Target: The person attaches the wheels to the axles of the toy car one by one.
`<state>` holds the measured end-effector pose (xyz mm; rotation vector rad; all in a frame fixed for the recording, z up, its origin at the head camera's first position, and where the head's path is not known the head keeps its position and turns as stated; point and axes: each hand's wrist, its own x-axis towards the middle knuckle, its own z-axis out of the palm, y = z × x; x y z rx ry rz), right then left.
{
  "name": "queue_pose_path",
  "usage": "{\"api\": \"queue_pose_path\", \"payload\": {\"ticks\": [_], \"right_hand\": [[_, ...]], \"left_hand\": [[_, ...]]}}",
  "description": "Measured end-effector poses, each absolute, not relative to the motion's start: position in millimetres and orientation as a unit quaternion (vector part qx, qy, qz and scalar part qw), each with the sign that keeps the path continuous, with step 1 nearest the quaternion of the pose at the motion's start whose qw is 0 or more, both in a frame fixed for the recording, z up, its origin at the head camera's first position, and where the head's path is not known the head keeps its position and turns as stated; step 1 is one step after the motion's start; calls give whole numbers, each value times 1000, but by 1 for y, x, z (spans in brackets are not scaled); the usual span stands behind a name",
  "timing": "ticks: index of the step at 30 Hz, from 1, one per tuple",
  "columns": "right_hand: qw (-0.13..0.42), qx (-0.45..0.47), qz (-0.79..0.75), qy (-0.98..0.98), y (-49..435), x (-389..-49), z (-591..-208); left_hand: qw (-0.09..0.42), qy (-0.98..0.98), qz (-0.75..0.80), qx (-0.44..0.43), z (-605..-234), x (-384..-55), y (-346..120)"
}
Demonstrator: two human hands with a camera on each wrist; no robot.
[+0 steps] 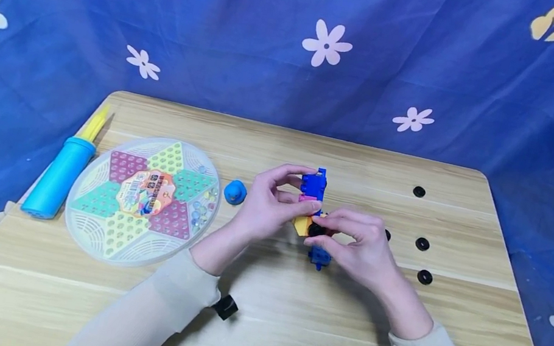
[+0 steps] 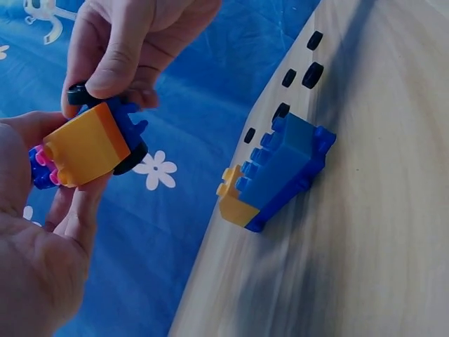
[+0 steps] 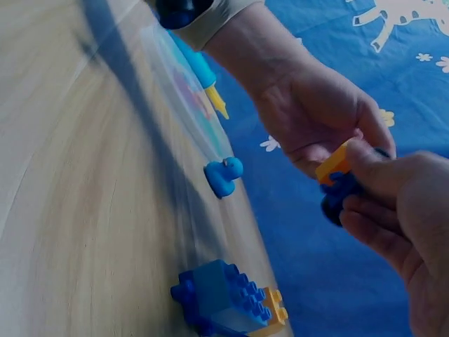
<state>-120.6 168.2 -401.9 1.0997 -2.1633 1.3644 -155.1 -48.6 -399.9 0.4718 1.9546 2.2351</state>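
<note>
My left hand (image 1: 272, 200) grips a small toy vehicle (image 2: 88, 147) of building blocks, with yellow, pink and blue parts, raised above the table. At its blue axle end, my right hand (image 1: 364, 247) pinches a black wheel (image 2: 77, 94) between thumb and fingers. Another black wheel (image 2: 132, 159) sits on the opposite side of the vehicle. Below the hands, a second block vehicle (image 2: 284, 165) stands on the table, with a blue studded brick and a yellow one on a blue base; the head view shows only part of it (image 1: 319, 257).
Several loose black wheels (image 1: 423, 244) lie on the table to the right. A blue toy duck (image 3: 223, 177) stands left of the hands. Farther left are a round Chinese checkers board (image 1: 78, 227) and a blue hand pump (image 1: 56, 177) with a yellow nozzle. A blue flowered cloth (image 1: 250, 69) hangs behind.
</note>
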Motion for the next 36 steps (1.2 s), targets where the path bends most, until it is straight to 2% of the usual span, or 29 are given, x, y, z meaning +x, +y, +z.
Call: {"api": "queue_pose_path", "payload": {"ticks": [9,20,24,31,36], "right_hand": [[269,436,329,-794,171,-115,-402],[332,448,229,-797,168,-112,-400],[324,442,211,-809,169,-112,-399],[239,414,283,-832,172,-112,-401],[233,412,357,-805,175,-116,-403]], "left_hand": [[65,640,753,136,-399,-155,-48],[67,616,777,116,-401,-155,-46],[65,616,777,115,-402,-155,-45],[63,615,777,115,-404,-154,-44],[65,618,774,123,-405,-155,-43]]}}
